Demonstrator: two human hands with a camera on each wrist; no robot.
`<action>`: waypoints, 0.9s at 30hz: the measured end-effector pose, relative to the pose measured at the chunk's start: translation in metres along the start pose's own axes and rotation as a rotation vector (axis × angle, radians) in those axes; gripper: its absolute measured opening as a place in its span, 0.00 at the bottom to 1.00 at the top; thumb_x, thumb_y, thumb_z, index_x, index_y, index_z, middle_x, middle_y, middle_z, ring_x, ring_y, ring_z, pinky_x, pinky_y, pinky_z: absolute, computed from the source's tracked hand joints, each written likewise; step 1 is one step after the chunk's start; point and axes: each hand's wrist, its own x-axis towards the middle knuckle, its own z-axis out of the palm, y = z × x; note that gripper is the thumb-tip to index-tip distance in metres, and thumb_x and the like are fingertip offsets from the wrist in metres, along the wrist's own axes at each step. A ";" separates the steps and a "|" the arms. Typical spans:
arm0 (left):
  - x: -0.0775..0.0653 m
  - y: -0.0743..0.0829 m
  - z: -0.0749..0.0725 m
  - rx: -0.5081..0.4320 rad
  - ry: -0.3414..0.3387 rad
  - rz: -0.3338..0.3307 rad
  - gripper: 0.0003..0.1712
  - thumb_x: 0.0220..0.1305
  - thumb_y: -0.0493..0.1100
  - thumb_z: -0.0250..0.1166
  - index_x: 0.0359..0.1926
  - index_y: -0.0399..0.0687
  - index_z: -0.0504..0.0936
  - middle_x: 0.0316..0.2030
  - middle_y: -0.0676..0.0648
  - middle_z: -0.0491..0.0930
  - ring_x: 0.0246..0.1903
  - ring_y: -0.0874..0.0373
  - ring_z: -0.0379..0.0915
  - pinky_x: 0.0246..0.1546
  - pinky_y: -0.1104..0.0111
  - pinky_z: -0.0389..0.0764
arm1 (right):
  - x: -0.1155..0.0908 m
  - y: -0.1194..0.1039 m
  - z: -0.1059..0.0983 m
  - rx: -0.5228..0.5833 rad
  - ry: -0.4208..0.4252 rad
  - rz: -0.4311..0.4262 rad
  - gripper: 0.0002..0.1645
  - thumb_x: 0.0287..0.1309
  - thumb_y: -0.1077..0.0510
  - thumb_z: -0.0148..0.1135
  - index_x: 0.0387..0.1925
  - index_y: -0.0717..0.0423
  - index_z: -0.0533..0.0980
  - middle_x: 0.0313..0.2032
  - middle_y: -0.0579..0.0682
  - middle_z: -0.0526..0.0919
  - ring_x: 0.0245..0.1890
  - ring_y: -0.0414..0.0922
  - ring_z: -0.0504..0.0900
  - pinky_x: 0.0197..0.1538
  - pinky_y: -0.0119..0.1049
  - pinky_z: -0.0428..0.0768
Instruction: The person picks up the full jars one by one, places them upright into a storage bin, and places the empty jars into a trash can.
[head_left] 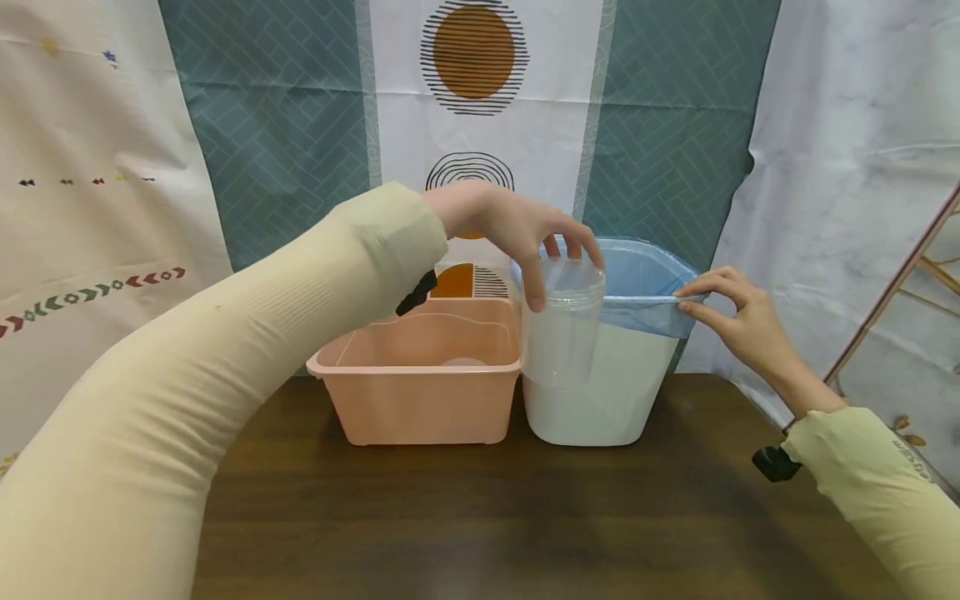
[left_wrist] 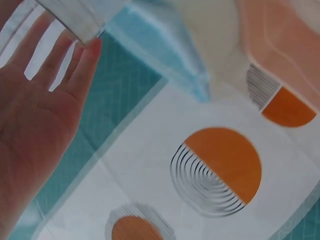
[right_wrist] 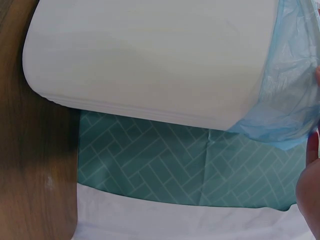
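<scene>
My left hand (head_left: 528,229) grips a clear plastic jar (head_left: 562,333) from above, thumb on the near side and fingers round its lidded top. The jar hangs upright in front of a white trash bin (head_left: 637,375), close to the right edge of a pink basin (head_left: 420,404). A blue trash bag (head_left: 645,267) lines the bin and folds over its rim. With thumb and fingers my right hand (head_left: 738,317) pinches the bag and rim at the bin's right corner. In the left wrist view the jar (left_wrist: 75,17) shows only in part.
Bin and basin stand side by side on a dark wooden table (head_left: 450,517). A pale round thing (head_left: 463,362) lies in the basin, partly hidden by its front wall. Behind hangs a patterned cloth (head_left: 285,108). A metal-framed rack (head_left: 900,275) stands at the right.
</scene>
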 end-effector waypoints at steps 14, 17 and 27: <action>-0.027 0.007 -0.047 0.034 0.131 -0.024 0.48 0.54 0.43 0.75 0.72 0.69 0.60 0.73 0.53 0.55 0.70 0.54 0.53 0.65 0.60 0.73 | 0.001 0.000 0.000 0.000 -0.005 0.006 0.10 0.57 0.70 0.66 0.41 0.61 0.83 0.39 0.31 0.76 0.47 0.27 0.71 0.51 0.16 0.65; -0.030 0.008 -0.056 0.044 0.198 -0.025 0.50 0.53 0.45 0.76 0.73 0.70 0.59 0.74 0.54 0.54 0.71 0.54 0.51 0.65 0.59 0.73 | 0.000 0.001 0.000 0.008 -0.002 0.010 0.11 0.56 0.71 0.66 0.42 0.62 0.83 0.40 0.30 0.76 0.47 0.27 0.71 0.51 0.16 0.65; -0.026 0.006 -0.072 0.045 0.279 -0.078 0.50 0.56 0.44 0.74 0.73 0.74 0.58 0.76 0.54 0.50 0.75 0.53 0.46 0.71 0.55 0.66 | 0.000 0.003 0.000 0.004 0.009 0.014 0.11 0.55 0.73 0.66 0.41 0.65 0.83 0.39 0.28 0.76 0.47 0.26 0.70 0.50 0.17 0.64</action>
